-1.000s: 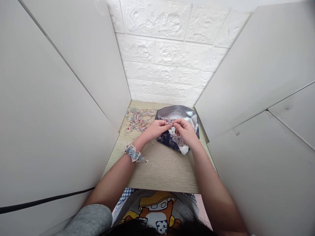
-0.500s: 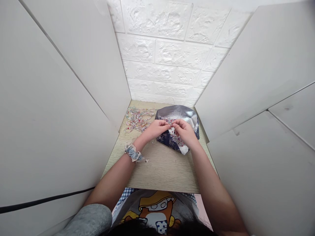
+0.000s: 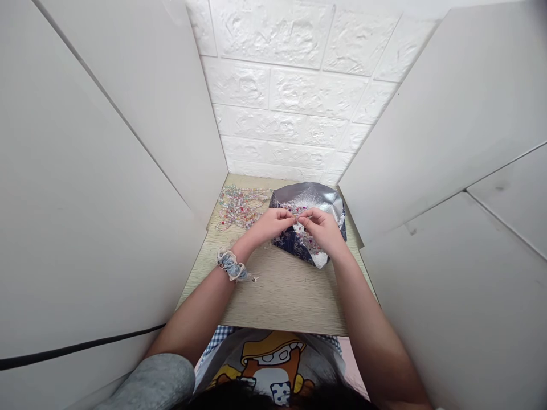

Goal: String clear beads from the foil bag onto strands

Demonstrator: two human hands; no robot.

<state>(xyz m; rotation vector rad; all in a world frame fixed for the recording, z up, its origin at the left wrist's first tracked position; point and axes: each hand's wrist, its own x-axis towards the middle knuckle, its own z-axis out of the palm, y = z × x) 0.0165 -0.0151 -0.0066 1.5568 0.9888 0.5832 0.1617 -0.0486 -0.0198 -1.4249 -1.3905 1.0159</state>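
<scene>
"Silver foil pouch [image 3: 305, 196] with a navy print: what's happening over it?"

"The hands are close together there. The left hand [image 3: 269, 225] and right hand [image 3: 321, 229] both pinch a strand of coloured beads [image 3: 298, 217] between their fingertips."

"Where's the rest?"

"A tangled heap of beaded strands [image 3: 239, 208] lies on the bench [image 3: 282, 299], left of the pouch. A stray bead [image 3: 255, 279] sits just beside the denim scrunchie [image 3: 231, 265] on the left wrist."
</scene>
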